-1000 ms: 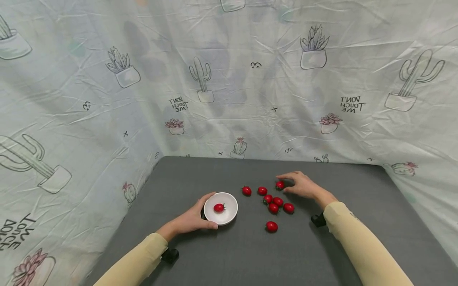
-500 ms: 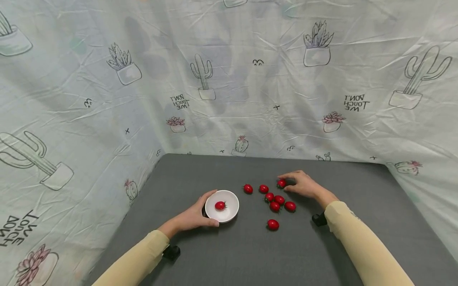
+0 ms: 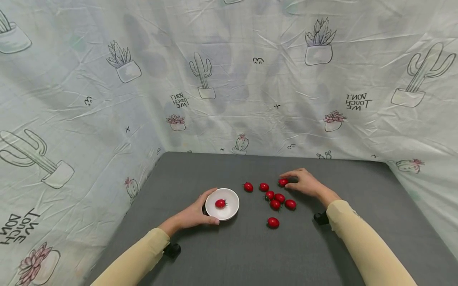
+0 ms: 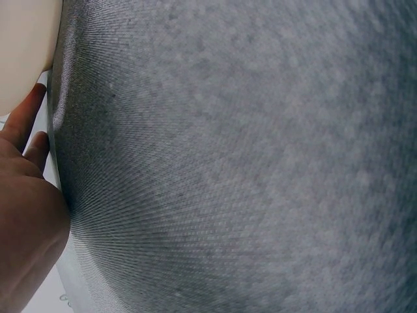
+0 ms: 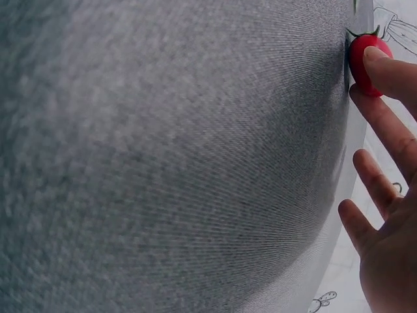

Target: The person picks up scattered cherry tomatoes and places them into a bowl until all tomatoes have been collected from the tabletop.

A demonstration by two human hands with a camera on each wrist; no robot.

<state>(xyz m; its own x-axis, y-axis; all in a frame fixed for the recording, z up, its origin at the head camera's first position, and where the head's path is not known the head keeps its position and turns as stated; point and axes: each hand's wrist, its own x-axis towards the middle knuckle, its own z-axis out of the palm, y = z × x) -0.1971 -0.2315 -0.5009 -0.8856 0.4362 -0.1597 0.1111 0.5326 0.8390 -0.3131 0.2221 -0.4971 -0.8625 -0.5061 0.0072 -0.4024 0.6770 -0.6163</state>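
Note:
My left hand [image 3: 193, 214] holds a small white bowl [image 3: 234, 205] at its left side, thumb at the near rim and fingers at the far rim. One red cherry tomato [image 3: 220, 203] with a green stem lies inside. In the left wrist view only part of the bowl [image 4: 25, 49] and the hand [image 4: 29, 215] show at the edge. At the far right of the group, my right hand [image 3: 305, 183] pinches another cherry tomato [image 3: 283, 182]. The right wrist view shows thumb and index finger on this tomato [image 5: 360, 65], its green stem pointing up there; the other fingers are spread.
Several cherry tomatoes [image 3: 275, 204] lie clustered on the grey tabletop [image 3: 229, 254] between the hands. One cherry tomato [image 3: 273, 223] lies nearer the front, and two more sit toward the back. A pale curtain [image 3: 229, 79] printed with cacti hangs behind and at the sides.
My right thumb and fingers have closed in on the far right cherry tomato, which shows more fully now. The head view has tilted slightly; the left hand stays at the bowl.

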